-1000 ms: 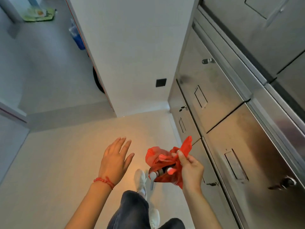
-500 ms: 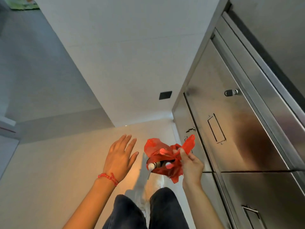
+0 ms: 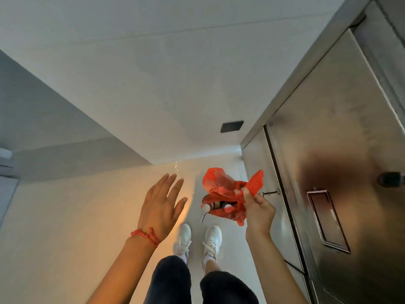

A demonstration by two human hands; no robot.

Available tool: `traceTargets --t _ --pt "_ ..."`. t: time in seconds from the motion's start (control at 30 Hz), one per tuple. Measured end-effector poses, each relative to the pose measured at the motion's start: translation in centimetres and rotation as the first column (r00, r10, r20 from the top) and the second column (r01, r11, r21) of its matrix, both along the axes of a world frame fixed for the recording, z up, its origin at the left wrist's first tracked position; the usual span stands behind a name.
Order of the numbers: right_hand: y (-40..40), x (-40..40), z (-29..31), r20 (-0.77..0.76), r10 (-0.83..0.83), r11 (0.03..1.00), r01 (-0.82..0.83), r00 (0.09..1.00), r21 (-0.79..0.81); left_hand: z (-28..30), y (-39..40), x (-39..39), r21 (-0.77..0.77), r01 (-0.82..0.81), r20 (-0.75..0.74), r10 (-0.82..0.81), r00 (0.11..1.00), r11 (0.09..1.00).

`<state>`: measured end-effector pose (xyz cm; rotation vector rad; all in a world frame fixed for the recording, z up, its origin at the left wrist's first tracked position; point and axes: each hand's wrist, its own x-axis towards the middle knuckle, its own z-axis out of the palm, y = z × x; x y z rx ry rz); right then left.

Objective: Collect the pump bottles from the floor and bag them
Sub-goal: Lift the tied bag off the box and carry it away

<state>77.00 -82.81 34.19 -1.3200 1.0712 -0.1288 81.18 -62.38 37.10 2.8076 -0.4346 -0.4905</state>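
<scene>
My right hand (image 3: 258, 212) pinches a crumpled red plastic bag (image 3: 223, 189) at chest height above the floor. A dark pump bottle (image 3: 215, 206) with a white pump head pokes out of the bag's mouth toward the left. To the bag's left, my left hand (image 3: 162, 205) is held out flat with fingers spread, empty, a red string bracelet on its wrist. No bottle is visible on the floor in this view.
Stainless steel cabinet doors (image 3: 341, 172) with latches stand close on the right. A white wall (image 3: 175, 84) with a small black plate (image 3: 231, 126) rises ahead. My white shoes (image 3: 198, 240) stand on the pale floor below the hands.
The view has tilted and shifted toward the wall and cabinet. Both feet now stand side by side. The hands hold the same pose, left empty, right gripping the bag.
</scene>
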Motion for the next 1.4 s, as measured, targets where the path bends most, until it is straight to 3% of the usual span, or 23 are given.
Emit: traceTargets --t 0.6,0.77,1.1,1.4 --pt "-0.9 6.3 -26.6 -0.028 -0.083 0.993 0.08 0.996 -0.082 -26.5 -1.3 7.7 -0.057 0.108 0.019 -0.107 0.994 0.992" --pt "-1.4 8.5 -32.0 -0.032 -0.134 0.991 0.134 0.99 -0.004 -32.1 -1.9 8.7 -0.051 0.109 0.035 -0.107 0.994 0.993" --pt "-1.1 10.5 -39.0 -0.062 -0.144 0.988 0.14 0.988 -0.06 -37.7 -2.0 9.7 -0.017 0.036 -0.016 -0.036 0.999 0.999" --pt "-2.5 12.3 -41.0 -0.005 -0.088 0.99 0.087 0.996 -0.108 -39.2 -2.4 9.9 -0.036 0.054 -0.039 -0.056 0.998 0.998"
